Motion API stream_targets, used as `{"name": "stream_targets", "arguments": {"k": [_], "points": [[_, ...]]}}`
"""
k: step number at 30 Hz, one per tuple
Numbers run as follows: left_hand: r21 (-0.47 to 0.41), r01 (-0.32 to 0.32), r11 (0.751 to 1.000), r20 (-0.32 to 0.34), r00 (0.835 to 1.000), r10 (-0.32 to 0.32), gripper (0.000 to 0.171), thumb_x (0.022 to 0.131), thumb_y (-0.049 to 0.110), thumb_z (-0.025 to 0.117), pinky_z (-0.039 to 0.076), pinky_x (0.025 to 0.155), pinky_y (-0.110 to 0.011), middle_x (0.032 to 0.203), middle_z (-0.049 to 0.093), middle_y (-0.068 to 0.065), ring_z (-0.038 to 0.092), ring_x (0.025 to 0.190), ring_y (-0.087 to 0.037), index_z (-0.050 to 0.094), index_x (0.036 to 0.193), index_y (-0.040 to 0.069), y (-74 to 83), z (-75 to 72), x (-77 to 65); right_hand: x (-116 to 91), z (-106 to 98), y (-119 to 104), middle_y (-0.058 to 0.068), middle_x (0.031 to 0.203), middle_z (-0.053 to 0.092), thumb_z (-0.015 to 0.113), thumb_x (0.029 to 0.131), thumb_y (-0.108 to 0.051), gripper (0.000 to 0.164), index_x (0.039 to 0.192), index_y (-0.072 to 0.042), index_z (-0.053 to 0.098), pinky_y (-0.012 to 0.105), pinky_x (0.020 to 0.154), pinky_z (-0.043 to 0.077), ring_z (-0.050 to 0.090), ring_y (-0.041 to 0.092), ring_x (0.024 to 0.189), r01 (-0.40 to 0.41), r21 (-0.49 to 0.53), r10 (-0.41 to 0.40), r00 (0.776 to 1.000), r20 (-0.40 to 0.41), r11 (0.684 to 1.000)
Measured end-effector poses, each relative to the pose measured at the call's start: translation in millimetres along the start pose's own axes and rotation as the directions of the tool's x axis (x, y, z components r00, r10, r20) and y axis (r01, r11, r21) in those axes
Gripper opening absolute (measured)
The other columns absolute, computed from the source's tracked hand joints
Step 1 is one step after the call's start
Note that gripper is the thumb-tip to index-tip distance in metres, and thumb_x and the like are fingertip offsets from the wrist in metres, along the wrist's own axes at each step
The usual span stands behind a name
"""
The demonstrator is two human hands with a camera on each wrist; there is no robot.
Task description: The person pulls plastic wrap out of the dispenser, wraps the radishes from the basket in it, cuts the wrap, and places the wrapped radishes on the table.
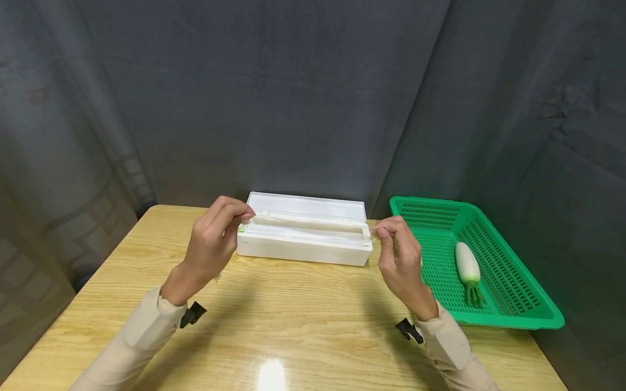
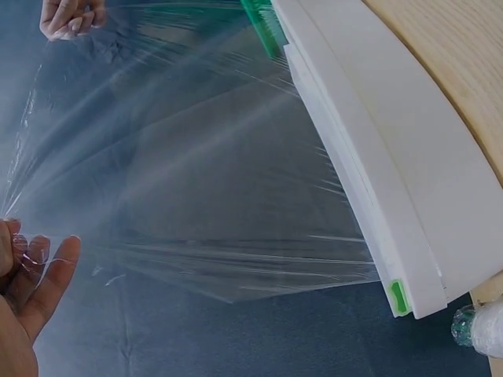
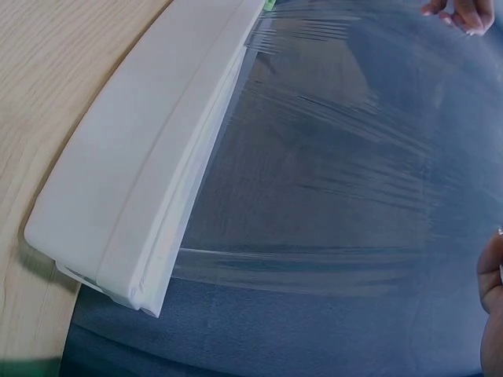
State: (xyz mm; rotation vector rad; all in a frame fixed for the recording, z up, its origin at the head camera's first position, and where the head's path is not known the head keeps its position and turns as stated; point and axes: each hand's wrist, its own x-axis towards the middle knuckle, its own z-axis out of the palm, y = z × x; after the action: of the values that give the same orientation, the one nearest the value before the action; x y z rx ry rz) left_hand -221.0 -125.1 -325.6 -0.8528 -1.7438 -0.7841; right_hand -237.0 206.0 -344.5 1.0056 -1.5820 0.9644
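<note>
A sheet of clear cling film stretches up from a white film dispenser box, whose lid stands raised at the back. One corner of the film is pinched between thumb and fingertips of my left hand, above the box's left end. At the right end, my right hand pinches the opposite corner. Between the hands the sheet is taut, with creases fanning from the held corners in the left wrist view. A small green slider sits at the box's left end.
To the right, a green plastic basket holds a white radish with trimmed green stems. A white item in clear wrap lies beside the box's left end. Behind the wooden table hangs a dark curtain.
</note>
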Motion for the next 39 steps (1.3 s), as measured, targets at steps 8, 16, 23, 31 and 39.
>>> {"name": "stream_targets", "arguments": {"k": [8, 16, 23, 31, 39], "points": [[-0.002, -0.02, 1.0, -0.023, 1.0, 0.02, 0.005, 0.093, -0.011, 0.07, 0.048, 0.087, -0.008, 0.087, 0.066, -0.015, 0.066, 0.076, -0.026, 0.069, 0.094, -0.006, 4.4, -2.3, 1.6, 0, -1, -2, 0.02, 0.082, 0.059, 0.051, 0.11, -0.014, 0.034, 0.09, 0.013, 0.058, 0.027, 0.066, 0.039, 0.051, 0.023, 0.071, 0.02, 0.004, -0.02, 0.999, -0.027, 1.0], [0.017, -0.049, 0.999, -0.061, 0.997, 0.05, 0.017, 0.104, 0.005, 0.062, 0.051, 0.082, -0.013, 0.086, 0.066, -0.015, 0.066, 0.074, -0.026, 0.07, 0.093, -0.006, 8.5, -3.5, 3.7, 3, -2, -5, 0.02, 0.08, 0.057, 0.051, 0.11, -0.014, 0.034, 0.09, 0.013, 0.057, 0.027, 0.067, 0.039, 0.05, 0.023, 0.071, 0.026, 0.019, -0.025, 0.999, -0.047, 0.999], [0.022, -0.094, 0.995, -0.089, 0.991, 0.095, 0.021, 0.105, 0.008, 0.061, 0.053, 0.076, -0.018, 0.085, 0.067, -0.015, 0.066, 0.072, -0.026, 0.07, 0.091, -0.005, 10.0, -3.5, 5.6, 6, -3, -8, 0.019, 0.081, 0.055, 0.051, 0.11, -0.017, 0.037, 0.089, 0.013, 0.055, 0.025, 0.069, 0.038, 0.047, 0.02, 0.073, 0.0, 0.085, 0.005, 0.999, -0.049, 0.996], [-0.018, -0.103, 0.995, -0.072, 0.992, 0.102, 0.004, 0.095, -0.007, 0.071, 0.053, 0.076, -0.02, 0.086, 0.066, -0.015, 0.065, 0.073, -0.026, 0.069, 0.091, -0.006, 13.9, -6.8, 6.7, 8, -5, -11, 0.019, 0.08, 0.051, 0.051, 0.11, -0.016, 0.039, 0.088, 0.016, 0.051, 0.021, 0.074, 0.042, 0.048, 0.019, 0.076, -0.065, 0.232, 0.075, 0.997, -0.034, 0.97], [-0.087, -0.091, 0.992, -0.026, 0.996, 0.089, 0.027, 0.108, 0.013, 0.059, 0.049, 0.08, -0.011, 0.085, 0.067, -0.012, 0.064, 0.075, -0.019, 0.069, 0.09, -0.005, 13.1, -12.6, 11.5, 13, -12, -14, 0.015, 0.081, 0.052, 0.05, 0.11, -0.009, 0.033, 0.088, 0.015, 0.053, 0.023, 0.072, 0.043, 0.048, 0.016, 0.076, -0.142, 0.344, 0.116, 0.989, 0.095, 0.928]]}}
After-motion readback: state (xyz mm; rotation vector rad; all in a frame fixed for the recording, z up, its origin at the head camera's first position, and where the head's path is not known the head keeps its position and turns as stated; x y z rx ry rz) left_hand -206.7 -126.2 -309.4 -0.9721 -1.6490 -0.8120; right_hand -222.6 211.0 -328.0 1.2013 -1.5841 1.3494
